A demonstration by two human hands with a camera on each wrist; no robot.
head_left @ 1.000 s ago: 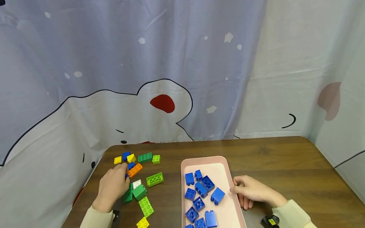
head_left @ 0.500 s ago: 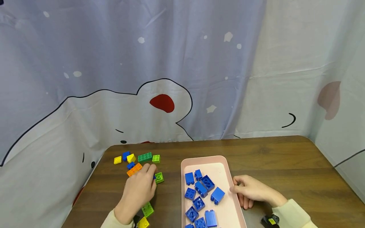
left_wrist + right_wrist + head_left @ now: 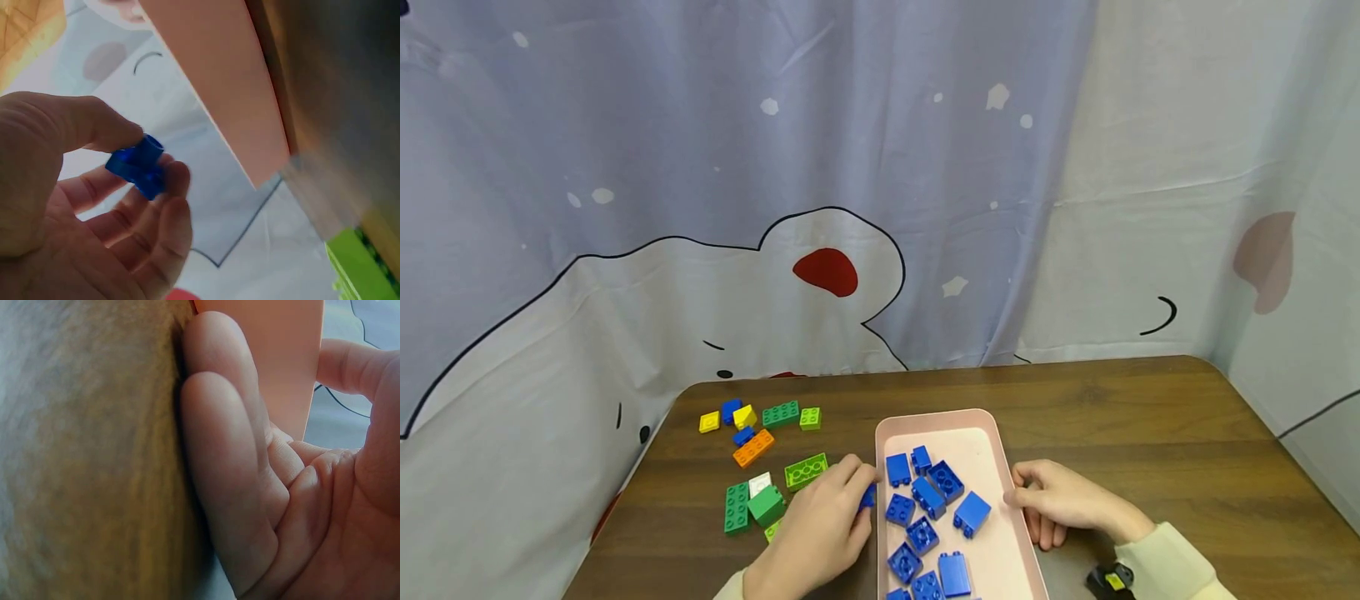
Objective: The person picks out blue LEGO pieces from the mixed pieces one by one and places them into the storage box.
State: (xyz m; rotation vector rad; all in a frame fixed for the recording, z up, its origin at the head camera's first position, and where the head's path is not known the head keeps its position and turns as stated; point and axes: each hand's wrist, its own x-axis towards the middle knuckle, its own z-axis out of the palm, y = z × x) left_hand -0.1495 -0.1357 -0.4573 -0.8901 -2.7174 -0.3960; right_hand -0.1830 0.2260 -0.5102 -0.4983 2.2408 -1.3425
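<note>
My left hand (image 3: 816, 523) is just off the left side of a pink tray (image 3: 934, 422). Between thumb and fingertips it pinches a small blue toy brick (image 3: 139, 165), mostly covered by the fingers in the head view. In the left wrist view, the brick hangs beside the tray's outer wall (image 3: 228, 94). Across the tray, my right hand (image 3: 1071, 500) grips the right rim, thumb over the edge. Its lower fingers (image 3: 219, 450) are bent and rest on the table. Several blue bricks (image 3: 947, 482) lie scattered inside the tray.
Left of the tray lie an orange brick (image 3: 753, 448), a lime brick (image 3: 806, 472), green bricks (image 3: 737, 508) and a white brick (image 3: 759, 484). Farther back are yellow bricks (image 3: 710, 422), two blue bricks (image 3: 732, 411) and a dark green brick (image 3: 781, 413). A curtain hangs behind the table.
From the left-hand bricks, my left hand has travelled right to the tray's side, carrying the blue brick. My right hand and the tray stay put.
</note>
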